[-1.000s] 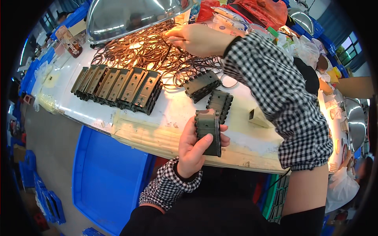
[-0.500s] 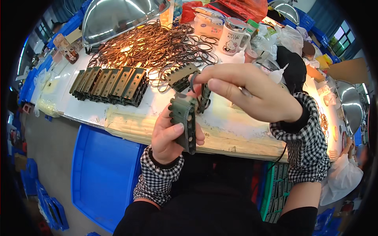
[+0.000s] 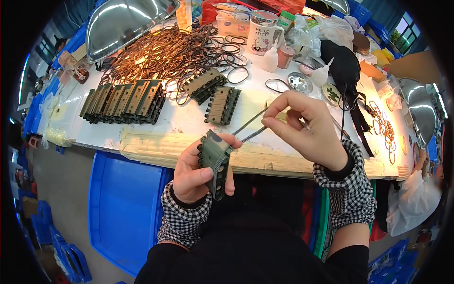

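Note:
My left hand (image 3: 188, 176) is wrapped round a green toy tank hull (image 3: 218, 150) with dark wheels along its side, held tilted just in front of the table edge. A dark ribbed rubber track (image 3: 249, 127) runs round part of the hull and stretches away to the right. Its far end is pinched between the thumb and forefinger of my right hand (image 3: 307, 130). Two more hulls lie beyond my left hand: one brown-topped hull (image 3: 222, 105) and another hull (image 3: 204, 85) slanted behind it.
A row of hulls (image 3: 124, 102) stands at the left. Behind it spreads a heap of rubber tracks (image 3: 161, 57) beneath a metal lamp shade (image 3: 127, 28). A mug (image 3: 261, 38), white squeeze bottles (image 3: 270, 59) and a black bag (image 3: 338, 71) stand further right. Below the table sits a blue tray (image 3: 123, 208).
The rubber track now stretches taut between the hull and my right hand, which has come away from the hulls on the table. My left hand still holds its hull, now turned a little.

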The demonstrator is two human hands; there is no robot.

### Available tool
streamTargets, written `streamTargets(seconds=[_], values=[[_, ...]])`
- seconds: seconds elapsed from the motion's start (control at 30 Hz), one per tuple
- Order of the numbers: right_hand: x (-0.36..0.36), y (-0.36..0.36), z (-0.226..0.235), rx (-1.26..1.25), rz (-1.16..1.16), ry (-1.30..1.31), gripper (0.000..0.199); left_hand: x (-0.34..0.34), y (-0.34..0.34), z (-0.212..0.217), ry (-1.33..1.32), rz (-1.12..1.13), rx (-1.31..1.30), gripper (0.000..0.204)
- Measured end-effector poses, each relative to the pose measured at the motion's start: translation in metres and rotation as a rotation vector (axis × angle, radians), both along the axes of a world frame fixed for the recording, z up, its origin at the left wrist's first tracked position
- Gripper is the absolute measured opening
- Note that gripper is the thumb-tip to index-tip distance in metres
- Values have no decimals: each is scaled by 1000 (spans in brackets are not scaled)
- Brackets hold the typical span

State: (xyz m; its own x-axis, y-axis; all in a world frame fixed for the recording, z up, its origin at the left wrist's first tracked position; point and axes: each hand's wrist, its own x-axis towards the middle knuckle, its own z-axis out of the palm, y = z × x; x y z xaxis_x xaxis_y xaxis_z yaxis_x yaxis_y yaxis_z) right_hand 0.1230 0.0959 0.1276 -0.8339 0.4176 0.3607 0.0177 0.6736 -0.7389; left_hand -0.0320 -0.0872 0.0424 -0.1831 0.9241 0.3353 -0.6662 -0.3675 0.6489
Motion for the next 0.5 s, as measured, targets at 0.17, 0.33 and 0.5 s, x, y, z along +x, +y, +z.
streamTargets(seconds=[0.17,0.33,0.5], values=[[13,-10,-19,-161,2,4,28,5,2,9,292,-70,-48,43],[23,-15,-27,-107,67,21,23,8,8,13,627,-76,-47,44],[34,-6,-43,-373,27,65,15,11,7,6,306,-185,-73,45]])
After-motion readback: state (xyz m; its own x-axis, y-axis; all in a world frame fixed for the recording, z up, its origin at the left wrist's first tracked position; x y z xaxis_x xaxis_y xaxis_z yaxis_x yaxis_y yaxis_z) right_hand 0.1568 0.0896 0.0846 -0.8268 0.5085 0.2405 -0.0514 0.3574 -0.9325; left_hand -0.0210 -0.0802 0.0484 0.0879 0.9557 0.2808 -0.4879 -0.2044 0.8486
